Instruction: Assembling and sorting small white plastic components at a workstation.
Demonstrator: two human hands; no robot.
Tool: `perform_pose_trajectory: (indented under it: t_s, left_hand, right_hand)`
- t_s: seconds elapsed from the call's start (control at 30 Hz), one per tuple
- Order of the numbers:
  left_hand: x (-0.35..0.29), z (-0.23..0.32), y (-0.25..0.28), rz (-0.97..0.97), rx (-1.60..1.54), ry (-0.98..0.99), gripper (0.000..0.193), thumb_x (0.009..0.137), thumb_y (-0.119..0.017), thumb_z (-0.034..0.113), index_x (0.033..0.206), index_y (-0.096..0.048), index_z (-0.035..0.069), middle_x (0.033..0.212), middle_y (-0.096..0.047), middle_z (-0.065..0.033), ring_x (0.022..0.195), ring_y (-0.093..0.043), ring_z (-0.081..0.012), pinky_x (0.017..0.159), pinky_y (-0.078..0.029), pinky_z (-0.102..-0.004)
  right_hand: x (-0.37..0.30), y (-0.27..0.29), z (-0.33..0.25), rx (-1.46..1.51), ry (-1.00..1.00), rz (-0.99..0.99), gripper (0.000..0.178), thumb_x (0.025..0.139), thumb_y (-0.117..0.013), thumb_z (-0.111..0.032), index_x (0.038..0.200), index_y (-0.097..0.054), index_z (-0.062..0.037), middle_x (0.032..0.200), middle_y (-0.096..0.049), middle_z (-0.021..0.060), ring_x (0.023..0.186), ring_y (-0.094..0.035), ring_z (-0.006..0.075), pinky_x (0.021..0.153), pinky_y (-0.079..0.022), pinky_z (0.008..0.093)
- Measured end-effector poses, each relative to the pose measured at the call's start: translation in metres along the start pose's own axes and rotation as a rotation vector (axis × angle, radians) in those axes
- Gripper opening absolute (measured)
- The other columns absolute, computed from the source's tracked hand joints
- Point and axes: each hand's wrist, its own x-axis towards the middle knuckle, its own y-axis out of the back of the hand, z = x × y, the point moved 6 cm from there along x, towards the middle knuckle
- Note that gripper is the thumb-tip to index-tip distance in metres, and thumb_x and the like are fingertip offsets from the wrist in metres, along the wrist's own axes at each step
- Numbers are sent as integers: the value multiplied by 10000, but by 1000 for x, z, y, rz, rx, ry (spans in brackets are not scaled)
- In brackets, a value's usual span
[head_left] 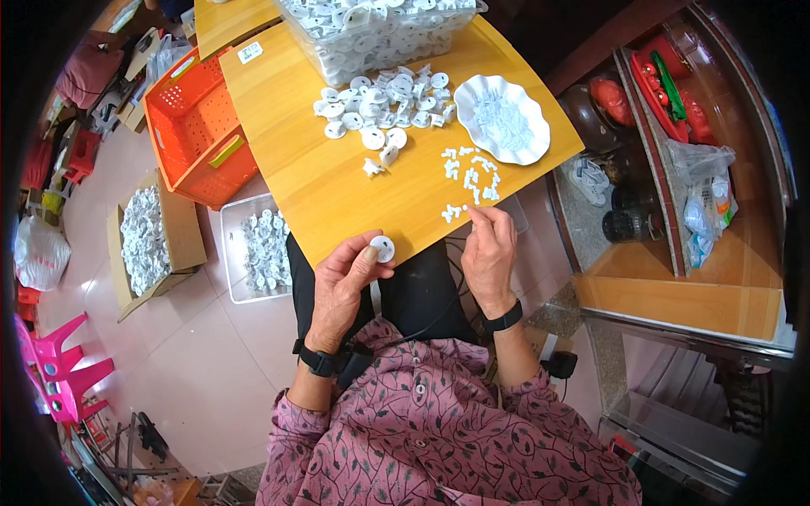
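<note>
My left hand [344, 274] is closed around a white round plastic part [382, 249], held between thumb and fingers at the table's near edge. The part's disc face, with a small hole in it, is turned up. My right hand [489, 257] is pinched, fingertips beside the small white plastic pieces [482, 179] scattered on the yellow wooden table [295, 160]. Whether a piece is between those fingertips is too small to tell. A heap of similar white round parts [384, 101] lies farther back, and a few sit apart from it.
At the table's back stands a clear tub [337, 63] full of white parts. A white scalloped dish [530, 143] holds small clear pieces. To the left are an orange crate [190, 173], a cardboard box [181, 228] and a clear bin [232, 287]. Shelves [666, 291] stand at right.
</note>
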Motion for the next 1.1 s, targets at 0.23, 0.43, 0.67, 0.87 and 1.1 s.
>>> perform_pose_trajectory:
  t_s: [0.23,0.43,0.67,0.87,1.1]
  left_hand:
    - [0,-1,1,10,-6,5,331,1010,-589,160,1278,-593,-34,1075,-690,-131,904,-702,-190,818,-593,-305]
    - [-1,1,0,8,-11,4,332,1014,-583,163,1277,-591,-39,1075,-688,-131,898,-699,-189,820,-591,-307]
    - [-1,1,0,15,-3,15,328,1017,-578,167,1273,-594,-37,1080,-686,-130,904,-697,-190,826,-587,-311]
    - [0,0,-1,-1,-10,4,330,1017,-580,171,1276,-595,-33,1076,-687,-127,907,-695,-185,830,-585,-311]
    - [-2,1,1,-1,3,11,346,1015,-589,198,1274,-596,-32,1072,-693,-116,905,-689,-163,834,-568,-281]
  right_hand:
    - [-3,-1,-7,-35,37,-58,287,814,-608,53,1086,-678,-4,1082,-580,114,968,-578,289,825,-450,431]
    - [-9,1,-9,-31,91,-23,245,809,-676,19,1050,-692,-26,1050,-591,97,910,-586,260,781,-448,417]
    - [-5,1,-14,32,120,-36,189,803,-717,-2,986,-692,-38,1028,-604,73,908,-596,250,777,-450,403]
    - [1,2,-15,15,202,-69,156,798,-687,-7,948,-680,-50,1091,-622,62,953,-583,257,812,-445,404]
    - [3,-8,-38,4,322,-174,124,804,-658,-15,926,-647,-37,1073,-626,63,938,-571,248,820,-422,396]
